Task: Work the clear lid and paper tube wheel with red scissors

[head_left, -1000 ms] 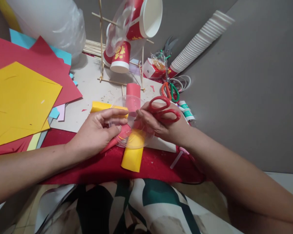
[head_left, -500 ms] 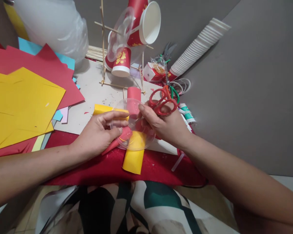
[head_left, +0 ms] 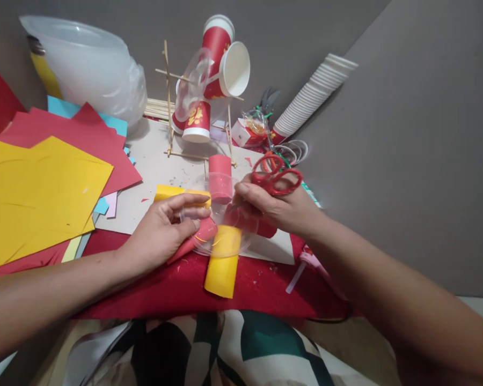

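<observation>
My left hand pinches the left rim of a clear plastic lid, thumb and fingers closed on it. My right hand grips red-handled scissors, fingers through the loops, with the blades pointing down-left into the lid. Under the lid lie a yellow paper roll, a red paper roll and another yellow roll near my left thumb. All of this sits on a red sheet at the near table edge.
Yellow and red paper sheets are stacked at the left under a white plastic bowl. A stick frame with red paper cups stands behind. A stack of white cups leans at the right, beside other scissors.
My right hand has lifted and turned the scissors, raising the handles. The view has tilted, so everything sits lower in the picture. My left hand keeps its hold on the lid.
</observation>
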Motion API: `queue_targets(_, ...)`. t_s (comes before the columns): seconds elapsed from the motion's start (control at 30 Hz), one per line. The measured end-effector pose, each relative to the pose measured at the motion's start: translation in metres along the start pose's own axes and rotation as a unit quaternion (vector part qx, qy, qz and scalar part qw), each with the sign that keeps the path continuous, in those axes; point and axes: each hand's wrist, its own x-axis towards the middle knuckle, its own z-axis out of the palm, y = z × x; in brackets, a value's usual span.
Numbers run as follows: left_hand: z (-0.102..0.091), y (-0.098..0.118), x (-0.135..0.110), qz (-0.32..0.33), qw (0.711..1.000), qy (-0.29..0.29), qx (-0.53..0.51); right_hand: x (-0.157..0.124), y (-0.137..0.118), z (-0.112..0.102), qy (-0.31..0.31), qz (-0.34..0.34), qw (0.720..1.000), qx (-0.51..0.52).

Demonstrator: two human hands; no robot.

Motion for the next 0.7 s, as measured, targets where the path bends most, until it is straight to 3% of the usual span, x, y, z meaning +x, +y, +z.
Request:
queue_targets(0.17,-0.001,0.006,-0.001,0.001,1.0,0.003,-0.014,-0.02,-0.007,-0.006,0.156,0.006,0.968,0.195)
queue_targets(0.3,0.0,0.008,-0.001,0.005,1.0,0.017,-0.011,-0.036,-0.015,-0.006,0.249,-0.025,0.932,0.263)
queue_targets(0.37,-0.001,0.007,-0.001,-0.002,1.0,0.016,-0.005,-0.045,-0.016,-0.006,0.245,-0.016,0.934,0.261)
queue_targets(0.57,-0.003,0.002,0.0,0.023,0.999,0.018,0.028,-0.068,-0.015,-0.005,0.134,-0.015,0.971,0.198)
queue_targets(0.7,0.0,0.003,-0.002,0.021,0.997,0.026,0.069,-0.08,-0.017,-0.004,0.07,0.025,0.954,0.292)
